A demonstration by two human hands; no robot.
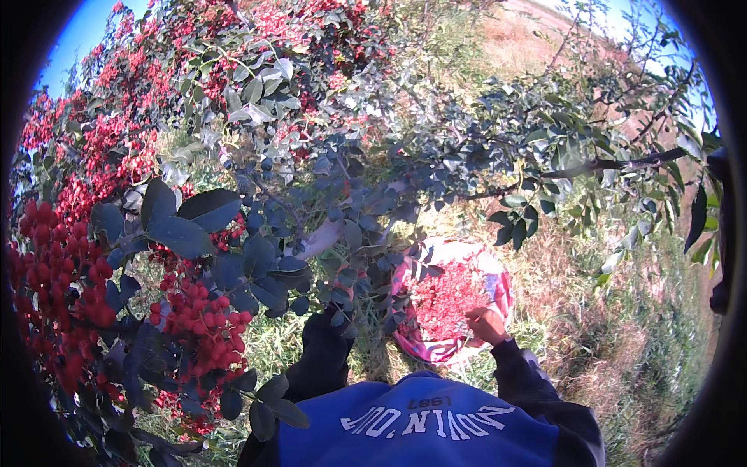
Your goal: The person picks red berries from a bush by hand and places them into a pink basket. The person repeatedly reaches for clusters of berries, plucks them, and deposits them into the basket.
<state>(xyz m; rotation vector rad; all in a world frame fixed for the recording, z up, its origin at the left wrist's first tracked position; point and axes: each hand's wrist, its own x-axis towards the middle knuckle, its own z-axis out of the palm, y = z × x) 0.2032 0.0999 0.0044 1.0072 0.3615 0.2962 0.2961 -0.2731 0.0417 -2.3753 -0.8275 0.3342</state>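
My right hand (486, 325) is at the near right side of a round container (502, 280) with a pink-and-white lining. Its fingers are curled over a heap of small red berries (446, 298), which look like Sichuan pepper; whether they hold any is too small to tell. A dark left sleeve (321, 350) runs up into the leaves, and foliage largely hides my left hand. Beside that arm, large clusters of red berries (201, 327) hang among dark green leaves (181, 227) on the left.
More berry-laden bushes (128, 76) rise at the far left. A pale, thick branch (318, 239) slants behind the leaves. From the right, a dark leafy branch (607, 165) reaches over the ground beyond the container. Dry and green grass (583, 315) surrounds the container.
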